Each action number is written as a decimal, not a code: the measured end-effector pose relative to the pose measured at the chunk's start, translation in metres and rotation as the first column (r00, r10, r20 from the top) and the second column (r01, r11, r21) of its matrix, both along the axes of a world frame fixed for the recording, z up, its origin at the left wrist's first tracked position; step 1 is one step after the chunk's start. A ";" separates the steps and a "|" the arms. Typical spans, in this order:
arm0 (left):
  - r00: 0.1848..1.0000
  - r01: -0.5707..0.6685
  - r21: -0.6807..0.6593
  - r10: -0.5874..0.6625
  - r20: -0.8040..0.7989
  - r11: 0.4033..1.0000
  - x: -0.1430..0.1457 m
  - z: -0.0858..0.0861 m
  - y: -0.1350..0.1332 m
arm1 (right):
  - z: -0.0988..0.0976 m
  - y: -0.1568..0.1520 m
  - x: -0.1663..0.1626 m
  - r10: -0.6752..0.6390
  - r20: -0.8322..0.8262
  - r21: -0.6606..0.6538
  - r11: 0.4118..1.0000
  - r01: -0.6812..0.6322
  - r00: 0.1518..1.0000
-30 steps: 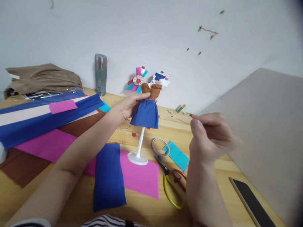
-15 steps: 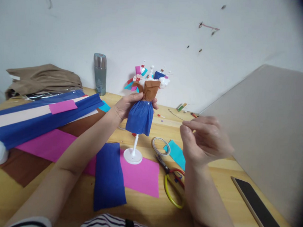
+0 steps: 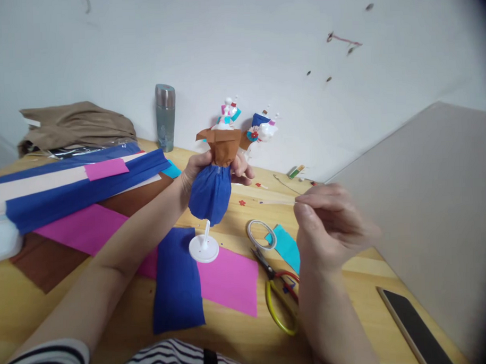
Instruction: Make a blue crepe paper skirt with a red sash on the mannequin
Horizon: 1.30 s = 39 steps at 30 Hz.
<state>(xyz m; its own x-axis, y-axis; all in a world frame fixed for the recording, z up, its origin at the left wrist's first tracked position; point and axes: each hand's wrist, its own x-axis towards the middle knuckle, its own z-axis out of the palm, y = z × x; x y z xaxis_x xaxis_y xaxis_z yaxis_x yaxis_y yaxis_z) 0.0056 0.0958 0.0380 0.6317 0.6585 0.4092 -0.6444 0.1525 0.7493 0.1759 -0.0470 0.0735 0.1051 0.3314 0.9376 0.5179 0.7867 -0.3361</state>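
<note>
My left hand (image 3: pixel 198 170) grips a small dress-form mannequin (image 3: pixel 213 185) at the waist, lifted off the table and tilted toward me. It wears a blue paper skirt and a brown paper top, and its white round base (image 3: pixel 204 248) hangs over the blue paper. My right hand (image 3: pixel 328 227) is to the right of it, fingers pinched together on something thin that I cannot make out, near a pale strip (image 3: pixel 275 201) reaching toward the mannequin.
Blue paper (image 3: pixel 177 282) and pink paper (image 3: pixel 230 280) lie in front. Tape roll (image 3: pixel 261 234), cyan scrap (image 3: pixel 287 247) and yellow-handled scissors (image 3: pixel 277 297) sit by my right wrist. Paper rolls (image 3: pixel 67 183), a flask (image 3: pixel 165 117), dressed mannequins (image 3: pixel 261 129), a phone (image 3: pixel 413 327) and a grey board (image 3: pixel 427 207) surround.
My left hand has lifted the mannequin and tilted it toward me, so its base swung left and nearer. My right hand stayed pinched and shifted slightly left.
</note>
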 end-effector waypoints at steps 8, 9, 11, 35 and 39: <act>0.999 0.012 -0.087 -0.017 -0.048 0.996 0.008 0.018 0.001 | 0.013 -0.013 0.011 0.655 -0.130 -0.715 0.459 -0.528 0.745; 0.999 0.011 -0.118 -0.017 -0.044 0.993 0.008 0.019 0.001 | 0.015 -0.015 0.011 0.699 -0.110 -0.762 0.397 -0.511 0.707; 0.999 0.026 -0.171 -0.029 -0.014 0.985 0.008 0.023 0.001 | 0.017 -0.017 0.009 0.738 -0.018 -0.818 0.377 -0.435 0.674; 0.999 -0.020 -0.351 0.036 0.038 0.936 0.009 0.022 0.004 | 0.001 -0.022 -0.027 0.606 0.356 -0.779 0.613 -0.133 0.711; 0.999 -0.003 -0.332 0.014 0.029 0.943 0.013 0.018 0.008 | 0.000 -0.021 -0.030 0.548 0.399 -0.739 0.667 -0.096 0.735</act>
<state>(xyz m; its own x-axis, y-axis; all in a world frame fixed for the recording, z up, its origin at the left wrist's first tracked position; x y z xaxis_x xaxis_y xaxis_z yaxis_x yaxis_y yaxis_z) 0.0188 0.1040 0.0556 0.6160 0.7656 0.1852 -0.6685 0.3838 0.6370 0.1463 -0.0684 0.0736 -0.5843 0.7516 0.3061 0.5303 0.6391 -0.5571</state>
